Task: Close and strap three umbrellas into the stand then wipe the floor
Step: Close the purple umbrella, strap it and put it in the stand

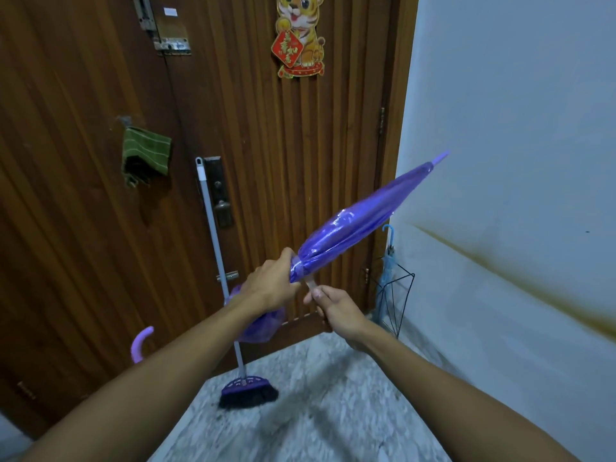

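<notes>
Both hands hold a closed purple umbrella (353, 225) before the door (266, 161).
Left hand (270, 285) grips the gathered canopy base; right hand (336, 308) grips the shaft; tip points up-right; blue umbrella (388, 265) stands in the wire stand (398, 295); broom (216, 261) leans on the door.

Purple umbrella (360, 225), green striped cloth (146, 151), brown grooved door (300, 161) (orange tiger sticker (301, 35)).

Three umbrellas: purple one (353, 225) up front, second purple (263, 323) behind arm, blue one (388, 261) in one wire stand (401, 295). One broom (248, 390). One green cloth (146, 151). One tiger sticker (301, 35). Two hands (270, 283) (336, 310).
</notes>
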